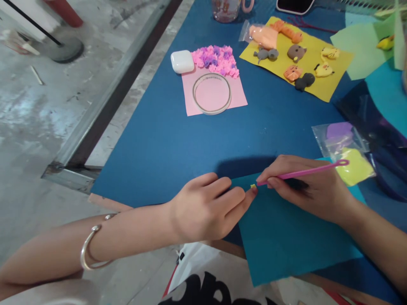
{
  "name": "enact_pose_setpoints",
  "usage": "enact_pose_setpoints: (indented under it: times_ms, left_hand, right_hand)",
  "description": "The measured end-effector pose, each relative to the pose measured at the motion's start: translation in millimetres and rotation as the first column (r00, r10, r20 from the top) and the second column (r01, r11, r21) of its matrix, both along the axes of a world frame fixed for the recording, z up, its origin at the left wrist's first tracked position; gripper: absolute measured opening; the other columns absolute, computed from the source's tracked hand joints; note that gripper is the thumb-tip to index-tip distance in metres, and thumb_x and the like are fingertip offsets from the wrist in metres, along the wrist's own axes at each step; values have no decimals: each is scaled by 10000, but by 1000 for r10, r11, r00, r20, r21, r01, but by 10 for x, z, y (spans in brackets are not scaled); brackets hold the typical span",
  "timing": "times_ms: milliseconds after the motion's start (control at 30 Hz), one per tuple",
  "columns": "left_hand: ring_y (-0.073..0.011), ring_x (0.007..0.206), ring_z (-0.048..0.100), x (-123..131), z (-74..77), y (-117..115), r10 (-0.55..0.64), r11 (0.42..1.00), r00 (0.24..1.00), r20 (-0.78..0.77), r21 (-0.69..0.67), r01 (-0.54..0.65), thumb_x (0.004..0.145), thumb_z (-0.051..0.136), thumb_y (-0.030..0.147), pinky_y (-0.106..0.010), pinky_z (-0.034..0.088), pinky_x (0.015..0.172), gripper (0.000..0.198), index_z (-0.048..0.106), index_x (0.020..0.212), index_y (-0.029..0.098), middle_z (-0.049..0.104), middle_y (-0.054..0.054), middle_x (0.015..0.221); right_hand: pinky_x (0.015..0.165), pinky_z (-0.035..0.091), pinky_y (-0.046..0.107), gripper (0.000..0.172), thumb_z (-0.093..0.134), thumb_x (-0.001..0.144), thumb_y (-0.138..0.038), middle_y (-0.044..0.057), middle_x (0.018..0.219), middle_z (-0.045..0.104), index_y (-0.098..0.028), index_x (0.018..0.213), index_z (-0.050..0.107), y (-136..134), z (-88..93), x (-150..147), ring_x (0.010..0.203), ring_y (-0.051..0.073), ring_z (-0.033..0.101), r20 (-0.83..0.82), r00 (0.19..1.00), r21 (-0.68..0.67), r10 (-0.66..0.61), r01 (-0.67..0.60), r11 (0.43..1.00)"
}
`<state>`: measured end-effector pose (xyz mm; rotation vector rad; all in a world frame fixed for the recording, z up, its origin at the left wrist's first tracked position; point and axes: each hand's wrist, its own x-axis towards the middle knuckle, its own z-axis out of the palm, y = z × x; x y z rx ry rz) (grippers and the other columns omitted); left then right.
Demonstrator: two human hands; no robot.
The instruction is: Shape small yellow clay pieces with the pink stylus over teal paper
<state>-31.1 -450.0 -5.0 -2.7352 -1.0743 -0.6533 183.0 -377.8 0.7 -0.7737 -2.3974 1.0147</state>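
Observation:
My right hand [305, 186] grips a pink plastic clay modelling tool [314, 170] like a pen, its tip pointing left. That tip is right beside a tiny yellow clay piece [253, 186], which sits at the fingertips of my left hand [211, 207]. The left fingers are curled together, and the thumb is hidden from above. Both hands are over a teal sheet of paper [295, 250] at the table's near edge. Close to my right wrist lies a bag of yellow clay [354, 167], with purple clay [339, 132] in clear plastic behind it.
Small clay animal figures [295, 53] lie on a yellow sheet [330, 91]. A pink sheet [187, 103] bears clay flowers [216, 59], a ring-shaped tape roll [211, 112] and a white case [182, 62]. A cup [225, 10] and phone [295, 5] stand farther back.

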Motion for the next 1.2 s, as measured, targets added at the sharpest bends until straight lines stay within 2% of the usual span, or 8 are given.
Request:
enact_pose_setpoints:
  times_ms: [100,267,700,933,1067,1200]
  left_hand:
    - [-85,526,438,-2,-3,0,-2,1000,1000,-16,4,2,837,623,233,-279,288,490,106,644,915,165,552,45,615]
    - [-88,518,442,2,-28,-6,-2,1000,1000,-16,5,2,827,637,245,-283,290,475,80,647,827,166,552,46,601]
    - [-83,526,456,-4,-19,-5,6,1000,999,-33,-6,-6,829,633,255,-280,315,468,97,628,790,166,552,46,606]
    - [-72,511,445,6,-18,-12,6,1000,1000,22,11,-7,814,636,187,-272,313,469,29,614,805,171,549,55,604]
    - [-78,515,454,3,-17,-10,2,999,998,62,34,-4,789,665,177,-271,331,471,68,605,760,164,567,51,606]
    - [-84,528,474,-15,-15,4,7,999,1000,19,51,-8,793,669,204,-271,347,482,56,631,798,164,579,43,627]
  right_hand:
    - [668,504,197,145,563,838,-147,-21,818,693,-239,916,642,-13,11,-15,747,106,653,23,999,6,-37,37,999]
    - [657,509,201,110,586,830,-183,-14,815,702,-232,909,645,-25,6,-33,735,114,665,23,997,0,-76,76,997]
    - [637,510,178,63,627,821,-239,-17,816,708,-218,876,648,-22,-8,-21,738,100,668,12,997,-22,-75,75,997]
    - [617,509,183,51,630,818,-235,-21,810,702,-225,865,645,-11,4,-13,724,103,663,7,997,-43,-78,78,996]
    - [606,502,175,55,628,819,-219,-27,810,696,-233,871,640,-4,6,-7,718,96,655,-4,997,-83,-82,82,993]
    - [591,497,182,44,633,814,-220,-24,800,693,-231,856,636,-6,5,0,703,101,649,-9,995,-102,-95,94,990]
